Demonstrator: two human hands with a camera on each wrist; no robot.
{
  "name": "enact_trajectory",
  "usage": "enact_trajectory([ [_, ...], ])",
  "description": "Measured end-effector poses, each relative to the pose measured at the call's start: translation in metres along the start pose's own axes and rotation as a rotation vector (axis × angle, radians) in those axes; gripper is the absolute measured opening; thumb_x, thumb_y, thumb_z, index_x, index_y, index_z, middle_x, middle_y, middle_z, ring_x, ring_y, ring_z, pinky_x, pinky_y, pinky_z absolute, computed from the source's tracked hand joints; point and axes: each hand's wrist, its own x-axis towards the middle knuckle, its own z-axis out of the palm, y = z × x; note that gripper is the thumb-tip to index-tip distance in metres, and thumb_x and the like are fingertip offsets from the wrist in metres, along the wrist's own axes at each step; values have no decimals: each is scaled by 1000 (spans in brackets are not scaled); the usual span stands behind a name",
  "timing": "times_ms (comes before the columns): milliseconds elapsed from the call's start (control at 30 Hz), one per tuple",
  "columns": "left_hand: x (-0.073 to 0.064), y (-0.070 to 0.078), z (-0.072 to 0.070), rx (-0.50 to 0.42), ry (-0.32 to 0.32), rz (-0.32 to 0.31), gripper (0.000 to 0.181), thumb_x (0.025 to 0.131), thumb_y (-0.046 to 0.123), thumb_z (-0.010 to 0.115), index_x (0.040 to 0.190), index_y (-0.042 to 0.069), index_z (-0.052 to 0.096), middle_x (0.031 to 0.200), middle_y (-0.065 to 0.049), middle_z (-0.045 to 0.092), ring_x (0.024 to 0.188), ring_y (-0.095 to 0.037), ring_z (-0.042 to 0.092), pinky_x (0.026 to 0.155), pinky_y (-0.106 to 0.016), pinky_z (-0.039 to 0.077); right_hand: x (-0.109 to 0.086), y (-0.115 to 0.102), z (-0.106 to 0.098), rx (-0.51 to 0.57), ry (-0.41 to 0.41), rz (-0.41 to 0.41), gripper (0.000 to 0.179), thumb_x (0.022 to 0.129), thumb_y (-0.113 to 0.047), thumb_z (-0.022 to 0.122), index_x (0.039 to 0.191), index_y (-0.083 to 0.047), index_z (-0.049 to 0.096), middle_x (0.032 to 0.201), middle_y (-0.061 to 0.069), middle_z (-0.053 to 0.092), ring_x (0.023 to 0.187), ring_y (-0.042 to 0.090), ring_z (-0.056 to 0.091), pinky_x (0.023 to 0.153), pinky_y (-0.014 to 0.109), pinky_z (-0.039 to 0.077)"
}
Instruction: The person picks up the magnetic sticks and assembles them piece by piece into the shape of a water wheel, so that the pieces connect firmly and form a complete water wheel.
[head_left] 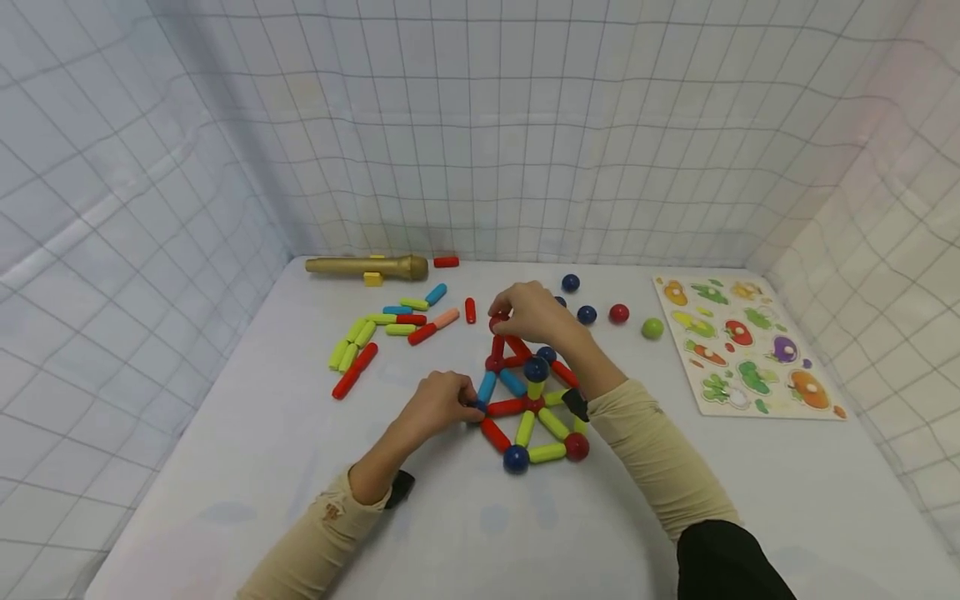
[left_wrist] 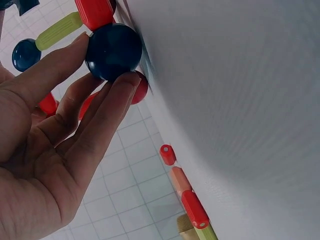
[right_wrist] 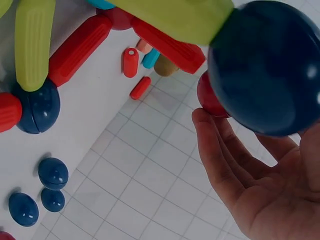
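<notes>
A structure of magnetic rods and balls stands on the white table, with red, blue and lime-green rods [head_left: 547,452] joined at balls. My left hand [head_left: 438,402] pinches a dark blue ball [left_wrist: 114,52] at the structure's left corner between thumb and fingers. Farther back, my right hand [head_left: 534,312] holds a red ball [right_wrist: 211,97] with its fingertips; two red rods slope down from it to the structure. Another blue ball [head_left: 536,369] sits raised on an upright lime-green rod near the centre and looms large in the right wrist view. Front corners have a blue ball [head_left: 516,459] and a red ball [head_left: 577,447].
Loose lime-green, red and blue rods [head_left: 356,370] lie left of the structure. A gold toy microphone [head_left: 367,267] is at the back left. Several loose balls, among them a green ball [head_left: 652,328], sit at the back right beside a vegetable puzzle board [head_left: 723,344]. Grid-patterned cloth [head_left: 510,133] encloses the table.
</notes>
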Motion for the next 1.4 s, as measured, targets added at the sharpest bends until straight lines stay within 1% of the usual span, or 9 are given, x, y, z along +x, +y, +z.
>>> enact_trajectory([
  [200,-1,3,4,-3,5,9,18,80,21,81,89,9,71,73,2,65,68,-13,54,62,-22,48,-10,8,3,5,-4,4,31,91,-22,66,119,-10,69,116,9,69,98,22,66,79,31,57],
  [400,-4,4,4,11,-32,-6,19,80,21,81,92,9,71,78,1,67,72,-14,55,65,-23,51,-62,20,9,44,127,-38,29,90,-26,69,116,-14,70,114,6,66,98,21,63,79,33,56],
  [533,-5,5,-1,23,-29,-15,18,80,19,81,92,9,72,81,1,68,74,-14,55,66,-24,50,-89,28,20,23,148,-130,23,88,-22,73,108,-12,73,105,4,66,94,20,63,78,29,54],
  [867,13,3,-10,14,-14,-31,21,84,15,76,103,8,73,95,-4,73,82,-15,61,71,-26,53,-101,37,35,-48,235,-170,28,85,-14,75,113,-13,73,109,5,65,96,23,63,79,30,56],
  [1000,29,5,-19,31,-40,-1,23,86,14,73,108,8,73,102,-6,73,87,-17,62,75,-28,54,-102,37,35,-62,269,-162,30,85,-16,74,115,-13,72,109,6,64,93,20,61,76,28,55],
  [1133,56,7,-43,47,-64,15,25,91,16,68,114,7,71,107,-10,72,90,-20,63,80,-31,54,-98,36,32,-53,281,-164,31,85,-16,75,116,-13,72,110,8,65,92,20,62,78,30,56],
  [1200,77,8,-57,61,-4,7,25,93,18,65,114,6,70,108,-12,71,90,-24,65,81,-34,54,-95,36,30,-27,284,-165,32,85,-15,76,116,-11,70,109,7,66,92,20,63,79,31,57],
  [1267,102,7,-66,108,98,-13,26,95,20,62,113,3,69,109,-15,70,92,-27,65,84,-39,53,-92,37,30,0,288,-163,31,84,-14,76,114,-10,69,107,6,68,91,19,65,80,32,58],
  [1400,142,2,-66,245,192,-132,33,94,26,60,113,-2,64,111,-18,66,97,-31,62,89,-43,52,-90,40,33,46,284,-150,30,82,-14,78,110,-8,69,103,4,70,87,19,65,78,30,58],
])
